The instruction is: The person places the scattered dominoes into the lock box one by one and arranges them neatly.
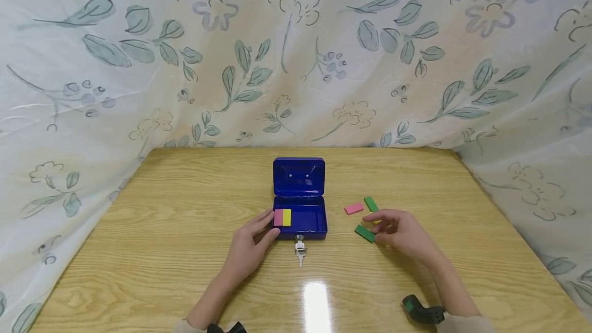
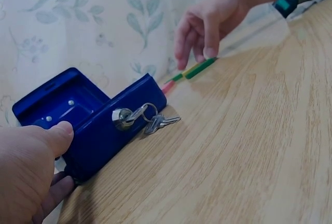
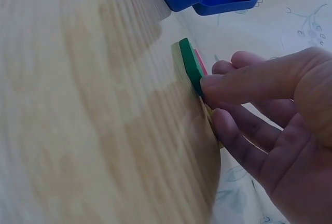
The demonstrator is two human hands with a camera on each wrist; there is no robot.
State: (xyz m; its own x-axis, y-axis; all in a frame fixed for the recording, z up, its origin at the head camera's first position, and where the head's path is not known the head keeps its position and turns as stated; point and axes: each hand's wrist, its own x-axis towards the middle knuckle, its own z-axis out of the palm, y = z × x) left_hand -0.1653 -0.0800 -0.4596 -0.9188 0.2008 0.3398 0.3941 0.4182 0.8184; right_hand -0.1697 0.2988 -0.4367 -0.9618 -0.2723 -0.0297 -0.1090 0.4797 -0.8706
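Observation:
A small blue metal lockbox (image 1: 316,215) stands with its lid (image 1: 299,176) raised, and keys (image 1: 300,252) hang from its front lock. Inside, at the left end, a pink block (image 1: 278,217) lies beside a yellow block (image 1: 287,217). My left hand (image 1: 250,245) grips the box's left side, with the thumb (image 2: 61,133) at the rim and fingers lower down. My right hand (image 1: 402,233) hovers loosely over the loose blocks, its thumb (image 3: 223,88) at the end of the nearer green block (image 1: 365,233). A yellow block (image 1: 375,219) is partly hidden beneath its fingers.
Another pink block (image 1: 354,208) lies right of the box, near a farther green block (image 1: 371,203). The wooden table (image 1: 162,235) meets a floral curtain (image 1: 296,91) at its back edge. Dark wrist devices (image 1: 422,311) are strapped to both forearms.

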